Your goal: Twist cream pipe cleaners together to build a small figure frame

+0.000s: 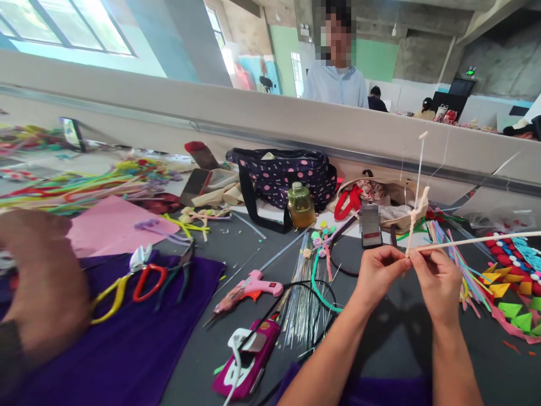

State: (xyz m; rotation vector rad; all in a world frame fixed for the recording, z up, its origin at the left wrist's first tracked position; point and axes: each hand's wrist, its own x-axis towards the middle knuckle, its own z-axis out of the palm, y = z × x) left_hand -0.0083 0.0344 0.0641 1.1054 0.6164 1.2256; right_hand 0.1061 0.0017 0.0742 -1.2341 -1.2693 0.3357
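Above the dark table, my left hand (382, 270) pinches the lower end of an upright cream pipe cleaner stem (412, 225). The stem has a twisted, knobby middle, and a thin white piece rises from it to a small tuft. Right beside it, thumb against thumb, my right hand (437, 276) grips a long cream pipe cleaner (482, 241) that sticks out to the right. The point where the two pieces meet is partly covered by my fingertips. Closest to my left forearm lies a bundle of thin metal wires (298, 307).
A pink glue gun (249, 287) and a magenta power bank-like case (247, 361) lie left, with cables. Scissors (112, 301) and pliers (183, 270) rest on purple cloth (127, 344). A co-worker's blurred arm (46, 282) reaches in. Behind stand a bottle (301, 208) and bag (274, 175).
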